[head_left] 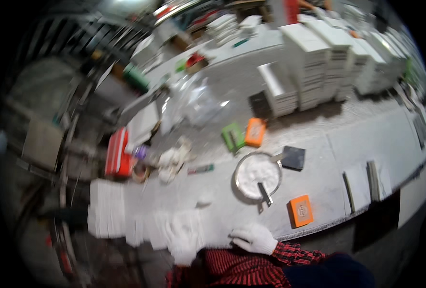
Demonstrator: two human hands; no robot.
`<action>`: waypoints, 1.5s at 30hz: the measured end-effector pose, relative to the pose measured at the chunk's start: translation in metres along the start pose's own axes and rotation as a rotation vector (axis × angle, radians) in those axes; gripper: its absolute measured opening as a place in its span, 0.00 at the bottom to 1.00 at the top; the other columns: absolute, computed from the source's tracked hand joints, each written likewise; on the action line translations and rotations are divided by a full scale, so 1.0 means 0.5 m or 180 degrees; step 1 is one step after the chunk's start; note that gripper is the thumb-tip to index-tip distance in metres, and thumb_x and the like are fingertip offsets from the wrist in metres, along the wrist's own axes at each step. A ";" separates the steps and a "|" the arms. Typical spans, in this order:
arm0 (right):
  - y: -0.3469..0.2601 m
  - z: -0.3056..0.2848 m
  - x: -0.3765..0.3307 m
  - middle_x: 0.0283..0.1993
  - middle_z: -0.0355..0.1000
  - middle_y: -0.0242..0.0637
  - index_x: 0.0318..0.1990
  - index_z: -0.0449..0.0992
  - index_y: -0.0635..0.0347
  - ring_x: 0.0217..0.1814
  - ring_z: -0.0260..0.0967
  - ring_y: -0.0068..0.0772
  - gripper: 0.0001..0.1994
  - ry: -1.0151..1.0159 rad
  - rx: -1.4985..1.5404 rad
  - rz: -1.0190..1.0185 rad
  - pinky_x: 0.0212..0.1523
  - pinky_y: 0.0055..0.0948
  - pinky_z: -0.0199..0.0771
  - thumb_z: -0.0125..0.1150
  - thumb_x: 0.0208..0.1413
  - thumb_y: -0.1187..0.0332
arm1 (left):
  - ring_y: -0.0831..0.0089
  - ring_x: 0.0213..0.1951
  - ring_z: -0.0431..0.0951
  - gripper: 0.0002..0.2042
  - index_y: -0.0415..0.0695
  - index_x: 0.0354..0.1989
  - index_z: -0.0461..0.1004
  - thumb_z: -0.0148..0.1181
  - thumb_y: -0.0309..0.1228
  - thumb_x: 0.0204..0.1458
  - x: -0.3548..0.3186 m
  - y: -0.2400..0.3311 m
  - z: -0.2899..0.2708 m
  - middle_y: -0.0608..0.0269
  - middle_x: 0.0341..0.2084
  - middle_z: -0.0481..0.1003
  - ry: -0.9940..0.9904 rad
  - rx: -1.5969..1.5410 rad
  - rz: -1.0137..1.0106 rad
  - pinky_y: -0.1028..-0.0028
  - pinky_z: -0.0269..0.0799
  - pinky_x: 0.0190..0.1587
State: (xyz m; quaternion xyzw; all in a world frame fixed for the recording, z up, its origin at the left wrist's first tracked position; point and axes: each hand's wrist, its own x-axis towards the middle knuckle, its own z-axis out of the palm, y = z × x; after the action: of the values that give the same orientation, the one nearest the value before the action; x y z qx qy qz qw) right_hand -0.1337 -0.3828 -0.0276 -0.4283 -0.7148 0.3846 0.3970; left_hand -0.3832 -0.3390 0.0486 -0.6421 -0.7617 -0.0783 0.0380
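Observation:
My left hand [183, 240], in a white glove, reaches over a spread of overlapping white flat pieces [107, 206] along the near left of the table. It is blurred and nearly the same white as the pieces, so its fingers do not show clearly. My right hand [255, 238], also white-gloved, lies on the table's near edge with its fingers stretched out and nothing in them. Beyond it stands a round metal bowl [237, 185] of white powder [258, 172], a flat metal tool [265, 194] leaning over its near rim. An orange box [301, 211] sits right of the bowl.
A dark block [293, 158], a green box [233, 137] and another orange box [255, 132] surround the bowl. Tall white stacks [309, 67] fill the far right. Clear plastic [193, 103], a crumpled whitish cloth [174, 158] and a red-and-white box [119, 152] are leftward.

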 end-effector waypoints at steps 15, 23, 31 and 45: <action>0.005 0.048 -0.018 0.44 0.76 0.36 0.48 0.78 0.52 0.38 0.75 0.44 0.13 0.0124 -0.0821 -0.0282 0.35 0.40 0.76 0.62 0.60 0.58 | 0.41 0.65 0.62 0.25 0.38 0.62 0.69 0.52 0.40 0.60 0.030 -0.086 0.065 0.45 0.64 0.66 0.0189 0.0023 0.2162 0.44 0.50 0.70; -0.018 0.067 -0.028 0.36 0.74 0.38 0.39 0.80 0.51 0.40 0.72 0.47 0.07 0.0635 -0.1265 -0.0469 0.41 0.41 0.74 0.62 0.59 0.61 | 0.45 0.67 0.61 0.22 0.43 0.63 0.71 0.50 0.39 0.64 0.013 -0.094 0.034 0.52 0.66 0.66 0.0191 -0.0805 0.2714 0.45 0.47 0.69; -0.090 0.207 -0.073 0.45 0.80 0.43 0.46 0.82 0.66 0.48 0.78 0.35 0.13 0.0914 0.0095 0.0861 0.51 0.30 0.75 0.65 0.58 0.67 | 0.44 0.72 0.53 0.34 0.43 0.70 0.63 0.60 0.49 0.59 -0.186 -0.236 0.032 0.46 0.71 0.58 0.0267 -0.1057 0.1958 0.41 0.43 0.72; -0.114 0.287 -0.045 0.42 0.78 0.31 0.55 0.78 0.67 0.41 0.71 0.18 0.17 0.1053 0.1939 0.1358 0.43 0.20 0.72 0.63 0.63 0.67 | 0.42 0.62 0.68 0.56 0.44 0.75 0.47 0.77 0.45 0.39 -0.128 -0.162 0.062 0.38 0.64 0.65 0.0620 -0.2066 0.0398 0.52 0.66 0.63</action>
State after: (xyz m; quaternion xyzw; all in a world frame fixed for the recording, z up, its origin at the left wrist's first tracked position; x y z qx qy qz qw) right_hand -0.2729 -0.4528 -0.0383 -0.4859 -0.3897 0.5785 0.5267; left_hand -0.4504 -0.4092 0.0025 -0.6556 -0.6490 -0.3751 -0.0910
